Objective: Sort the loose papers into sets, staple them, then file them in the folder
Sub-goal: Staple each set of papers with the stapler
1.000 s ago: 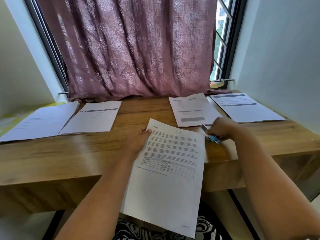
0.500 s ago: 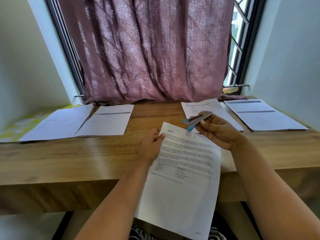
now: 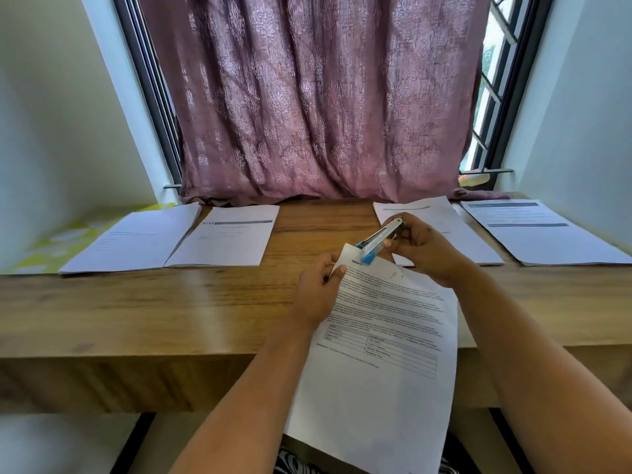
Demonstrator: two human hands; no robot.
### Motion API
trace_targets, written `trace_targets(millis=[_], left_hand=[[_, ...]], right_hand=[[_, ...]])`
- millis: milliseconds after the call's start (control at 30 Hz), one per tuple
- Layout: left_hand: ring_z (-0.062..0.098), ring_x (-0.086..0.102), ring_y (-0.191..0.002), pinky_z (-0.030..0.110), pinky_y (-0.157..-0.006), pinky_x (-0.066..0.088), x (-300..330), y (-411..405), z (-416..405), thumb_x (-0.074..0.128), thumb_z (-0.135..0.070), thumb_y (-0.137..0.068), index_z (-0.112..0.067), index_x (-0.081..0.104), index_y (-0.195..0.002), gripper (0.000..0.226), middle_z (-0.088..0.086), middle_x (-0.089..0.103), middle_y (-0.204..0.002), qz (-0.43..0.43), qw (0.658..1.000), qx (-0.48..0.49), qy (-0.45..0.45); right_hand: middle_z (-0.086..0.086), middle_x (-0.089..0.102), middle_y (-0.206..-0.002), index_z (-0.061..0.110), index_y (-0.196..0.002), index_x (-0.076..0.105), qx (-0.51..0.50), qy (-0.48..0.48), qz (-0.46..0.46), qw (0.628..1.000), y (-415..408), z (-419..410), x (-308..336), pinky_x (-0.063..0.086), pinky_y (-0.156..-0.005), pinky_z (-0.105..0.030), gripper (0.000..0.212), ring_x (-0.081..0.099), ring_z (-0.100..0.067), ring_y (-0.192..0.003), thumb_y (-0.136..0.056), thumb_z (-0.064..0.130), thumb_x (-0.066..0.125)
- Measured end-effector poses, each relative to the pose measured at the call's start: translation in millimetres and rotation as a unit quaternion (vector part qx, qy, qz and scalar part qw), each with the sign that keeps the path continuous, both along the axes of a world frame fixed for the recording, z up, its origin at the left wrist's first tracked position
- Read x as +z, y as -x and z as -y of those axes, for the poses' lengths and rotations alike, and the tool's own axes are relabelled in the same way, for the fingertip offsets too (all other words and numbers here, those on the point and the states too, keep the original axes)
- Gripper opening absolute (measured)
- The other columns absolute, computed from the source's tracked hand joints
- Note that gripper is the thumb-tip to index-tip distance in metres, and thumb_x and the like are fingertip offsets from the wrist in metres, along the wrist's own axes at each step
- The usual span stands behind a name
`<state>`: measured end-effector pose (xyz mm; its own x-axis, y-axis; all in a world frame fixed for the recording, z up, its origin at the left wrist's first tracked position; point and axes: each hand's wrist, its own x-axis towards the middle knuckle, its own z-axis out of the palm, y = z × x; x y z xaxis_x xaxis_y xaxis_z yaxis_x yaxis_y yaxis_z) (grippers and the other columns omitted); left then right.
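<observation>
While the stapling step is going on, four other white paper sets wait on the long brown wooden desk [image 3: 136, 313]. Two white paper sets [image 3: 174, 237] lie side by side at the middle left of the frame. Near the middle, the left hand [image 3: 316, 290] pinches the top left corner of the white printed paper set [image 3: 383, 354], which hangs over the desk's front edge. Just right of that, the right hand [image 3: 422, 249] grips the small silver and blue stapler [image 3: 378, 239], and its blue tip sits on that same corner. Next, I think, the right hand must squeeze hard while the left keeps the pages lined up. Two more white paper sets [image 3: 540, 230] lie at the middle right. No folder shows anywhere.
</observation>
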<state>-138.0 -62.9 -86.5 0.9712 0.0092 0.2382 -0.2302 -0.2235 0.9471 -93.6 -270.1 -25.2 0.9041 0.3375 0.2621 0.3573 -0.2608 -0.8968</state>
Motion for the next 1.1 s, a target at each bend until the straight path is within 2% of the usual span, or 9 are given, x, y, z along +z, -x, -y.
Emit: trace_targets(millis=[167, 367, 500, 767, 833, 900, 967, 1033, 1100], left_hand=[[0.013, 0.072, -0.086, 0.026, -0.066, 0.059, -1, -2, -1, 0.051, -0.022, -0.1, -0.025, 0.056, -0.12, 0.021, -0.003, 0.072, -0.102, 0.001, 1.0, -0.004, -0.012], [0.016, 0.072, -0.086, 0.036, -0.07, 0.061, -3, -4, -3, 0.051, -0.02, -0.101, -0.023, 0.057, -0.119, 0.02, -0.001, 0.073, -0.099, 0.007, 1.0, -0.006, -0.009], [0.016, 0.073, -0.084, 0.04, -0.071, 0.062, -3, -4, -3, 0.051, -0.021, -0.101, -0.022, 0.057, -0.117, 0.018, 0.0, 0.073, -0.098, 0.006, 1.0, -0.005, -0.007], [0.015, 0.073, -0.08, 0.027, -0.063, 0.059, -1, 0, -3, 0.052, -0.021, -0.1, -0.019, 0.056, -0.112, 0.013, 0.001, 0.074, -0.093, 0.017, 1.0, -0.01, 0.005], [0.016, 0.073, -0.08, 0.03, -0.064, 0.059, -1, 0, -3, 0.054, -0.021, -0.099, -0.02, 0.056, -0.112, 0.012, 0.002, 0.074, -0.091, 0.018, 1.0, -0.007, 0.013], [0.017, 0.073, -0.081, 0.036, -0.066, 0.06, -1, -1, -3, 0.055, -0.022, -0.099, -0.021, 0.054, -0.108, 0.009, 0.004, 0.074, -0.091, 0.019, 1.0, -0.004, 0.015], [0.019, 0.073, -0.081, 0.034, -0.063, 0.059, 0, -1, -3, 0.057, -0.022, -0.098, -0.02, 0.052, -0.103, 0.007, 0.006, 0.074, -0.092, 0.017, 1.0, -0.008, 0.025], [0.021, 0.073, -0.082, 0.03, -0.061, 0.058, 2, 0, -3, 0.058, -0.024, -0.097, -0.019, 0.051, -0.103, 0.011, 0.007, 0.074, -0.093, 0.003, 0.999, -0.018, 0.049], [0.023, 0.072, -0.088, 0.034, -0.067, 0.06, 2, 0, -2, 0.063, -0.031, -0.093, -0.024, 0.052, -0.109, 0.021, 0.003, 0.073, -0.1, -0.011, 0.997, -0.026, 0.072]], right_hand=[[-0.004, 0.071, -0.103, 0.002, -0.109, 0.051, 0.021, 0.03, -0.005, 0.999, -5, 1, 7, 0.054, -0.093, -0.036, 0.023, 0.067, -0.02, -0.104, -0.091, 0.007, 0.063], [0.004, 0.071, -0.094, 0.009, -0.104, 0.055, 0.029, 0.022, 0.002, 0.999, -6, -3, 14, 0.048, -0.072, -0.016, 0.016, 0.066, -0.007, -0.091, -0.091, 0.004, 0.062], [-0.001, 0.07, -0.097, 0.011, -0.105, 0.056, 0.045, 0.008, -0.001, 0.999, -7, -1, 18, 0.051, -0.09, -0.027, 0.018, 0.067, -0.015, -0.1, -0.091, 0.002, 0.06], [-0.008, 0.07, -0.098, 0.005, -0.106, 0.055, 0.063, 0.02, -0.02, 0.998, -6, -16, 10, 0.052, -0.08, -0.023, 0.018, 0.067, -0.014, -0.095, -0.09, 0.002, 0.062], [-0.008, 0.07, -0.098, 0.006, -0.105, 0.055, 0.068, 0.016, -0.025, 0.997, -5, -20, 8, 0.052, -0.075, -0.021, 0.016, 0.068, -0.016, -0.096, -0.09, 0.002, 0.062], [-0.008, 0.07, -0.098, 0.009, -0.102, 0.054, 0.072, 0.019, -0.023, 0.997, -6, -24, 7, 0.055, -0.083, -0.029, 0.014, 0.068, -0.02, -0.099, -0.091, 0.005, 0.061], [-0.008, 0.069, -0.097, 0.016, -0.097, 0.053, 0.071, 0.011, -0.022, 0.997, -5, -27, 8, 0.054, -0.09, -0.036, 0.012, 0.068, -0.022, -0.1, -0.093, 0.006, 0.059], [-0.006, 0.068, -0.095, 0.018, -0.096, 0.052, 0.067, 0.004, -0.017, 0.998, -6, -29, 8, 0.053, -0.093, -0.039, 0.014, 0.068, -0.021, -0.098, -0.094, 0.006, 0.058], [-0.003, 0.067, -0.093, 0.018, -0.097, 0.053, 0.058, 0.02, -0.003, 0.998, -7, -31, 8, 0.053, -0.094, -0.04, 0.013, 0.067, -0.018, -0.095, -0.094, 0.007, 0.059]])
